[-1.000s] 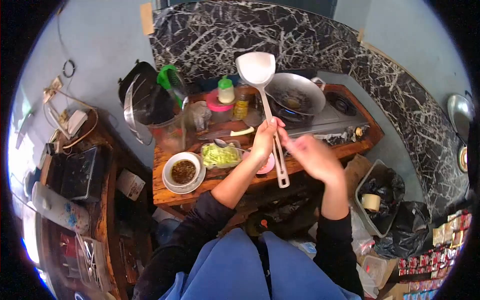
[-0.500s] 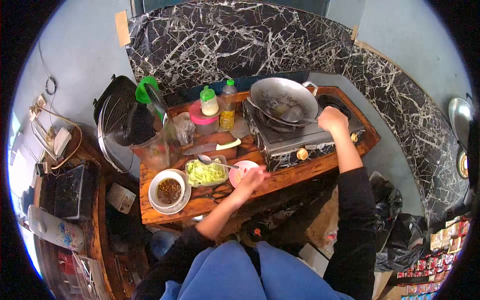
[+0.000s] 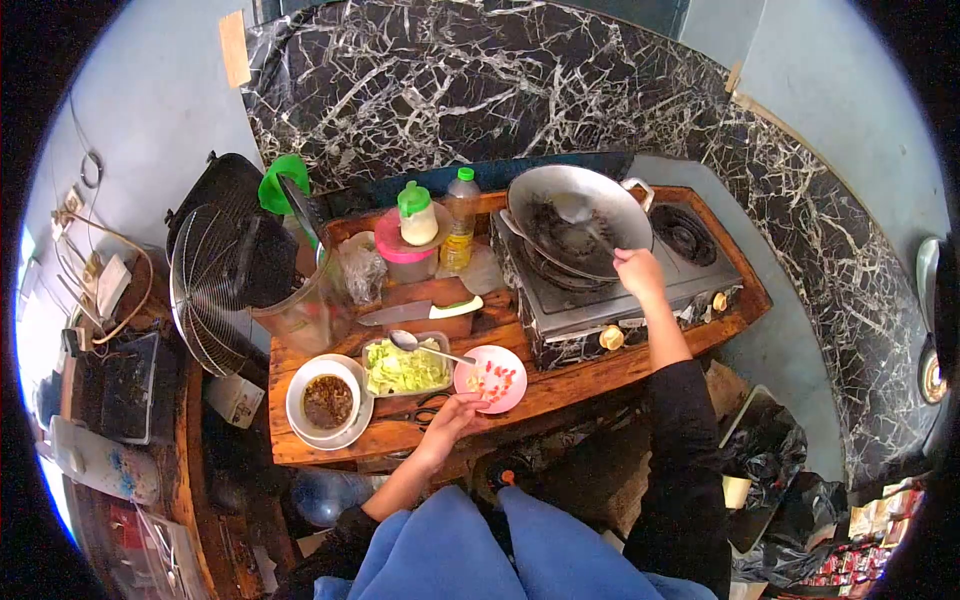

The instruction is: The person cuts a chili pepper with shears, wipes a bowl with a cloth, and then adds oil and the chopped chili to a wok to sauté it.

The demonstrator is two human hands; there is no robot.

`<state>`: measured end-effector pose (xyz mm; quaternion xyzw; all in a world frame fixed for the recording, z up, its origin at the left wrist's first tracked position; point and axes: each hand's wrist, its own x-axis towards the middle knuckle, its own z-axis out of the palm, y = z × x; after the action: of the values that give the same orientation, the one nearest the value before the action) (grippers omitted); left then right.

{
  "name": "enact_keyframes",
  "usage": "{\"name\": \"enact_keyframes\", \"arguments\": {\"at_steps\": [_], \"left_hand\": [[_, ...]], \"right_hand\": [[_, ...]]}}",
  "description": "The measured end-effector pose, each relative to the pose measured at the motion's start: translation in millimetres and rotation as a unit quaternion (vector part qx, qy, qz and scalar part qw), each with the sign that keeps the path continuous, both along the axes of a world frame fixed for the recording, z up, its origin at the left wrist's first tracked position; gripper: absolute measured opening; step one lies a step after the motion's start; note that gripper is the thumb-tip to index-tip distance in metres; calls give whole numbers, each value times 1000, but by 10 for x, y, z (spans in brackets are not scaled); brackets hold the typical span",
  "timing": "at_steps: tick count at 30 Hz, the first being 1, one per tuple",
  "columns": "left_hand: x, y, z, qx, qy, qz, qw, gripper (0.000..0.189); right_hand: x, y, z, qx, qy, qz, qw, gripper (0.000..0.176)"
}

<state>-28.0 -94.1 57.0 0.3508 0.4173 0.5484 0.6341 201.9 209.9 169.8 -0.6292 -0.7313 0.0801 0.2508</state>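
My right hand (image 3: 638, 274) is closed round the handle of a ladle (image 3: 575, 208), whose bowl rests inside the wok (image 3: 535, 190) on the stove. Down at the counter's front edge, my left hand (image 3: 455, 415) has its fingers closed on the near left rim of a pink plate (image 3: 510, 363). Small red pieces and some pale bits lie on that plate. Just left of it is a clear container (image 3: 447, 374) of chopped green vegetable (image 3: 405, 368), with a spoon (image 3: 404, 341) laid across it. Scissors (image 3: 412, 414) lie partly behind my left hand.
A knife (image 3: 400, 313) lies on a cutting board behind the vegetables. A white bowl (image 3: 296, 395) of brown sauce stands at the left. Behind are an oil bottle (image 3: 458, 215) and a green-capped bottle (image 3: 416, 215). The stove (image 3: 660, 293) has a second burner (image 3: 683, 235) at right.
My left hand has moved down and left, from over the pink plate to its rim. The ladle has swung toward the back of the wok, and my right hand has come nearer the wok's front rim.
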Motion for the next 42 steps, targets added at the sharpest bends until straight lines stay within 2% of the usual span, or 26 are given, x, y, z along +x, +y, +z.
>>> {"name": "enact_keyframes", "arguments": {"at_steps": [1,3,4,6,10,12,13,16,17,19,22,23,25,28,30,31,33,37,38,41,42], "left_hand": [[1,10,-7,4,3,2,1000,33],[-1,28,17,-1,-2,-3,1000,34],[-4,36,34,-5,-7,-7,1000,34],[7,48,62,-7,-11,-6,1000,34],[34,95,18,-12,-24,-5,1000,33],[67,109,27,-8,-36,-6,999,33],[88,110,30,-5,-46,-6,999,33],[130,128,-20,4,-19,10,1000,28],[120,127,-28,5,-16,13,1000,28],[111,94,-62,-1,6,66,998,16],[18,17,-146,-21,57,87,994,13],[15,4,-163,-22,54,89,994,13],[22,-31,-149,-94,-12,135,986,17],[-15,-65,-200,-83,-45,109,990,19],[55,-67,-150,-96,-28,119,988,17],[86,-65,-117,-101,-33,120,987,15],[118,-57,-100,-106,-38,120,986,13],[137,-55,-106,-107,-39,108,988,9],[135,-55,-109,-115,-32,102,988,8],[128,-60,-184,-118,-31,101,987,8],[132,-57,-195,-118,-32,101,987,8]], "right_hand": [[-56,-132,135,-1,-1,-1,1000,20],[-60,-417,493,47,-76,-96,991,20],[-2,-474,586,86,-107,-99,986,20],[71,-608,851,49,-148,-149,976,19],[121,-1129,1210,55,-216,-119,967,17],[84,-1275,1247,39,-230,-39,972,17],[-19,-1312,1218,46,-213,-52,975,17],[-176,-1281,1109,90,-211,14,973,18],[-140,-1297,1154,84,-213,12,973,18],[-10,-1314,1291,61,-225,-21,972,19],[203,-1243,1339,77,-240,-61,966,16],[211,-1170,1310,77,-242,-59,965,16],[186,-895,1154,133,-271,-106,947,16],[107,-499,896,176,-262,-91,944,21],[-41,-403,821,171,-222,-79,957,25],[-106,-422,815,169,-243,-63,953,26],[-171,-603,855,167,-218,-32,961,15],[23,-1137,1123,172,-213,29,961,11],[53,-1248,1263,90,-248,-23,964,10],[247,-1361,1385,98,-258,-26,961,15],[261,-1305,1378,103,-273,-62,954,16]]}}
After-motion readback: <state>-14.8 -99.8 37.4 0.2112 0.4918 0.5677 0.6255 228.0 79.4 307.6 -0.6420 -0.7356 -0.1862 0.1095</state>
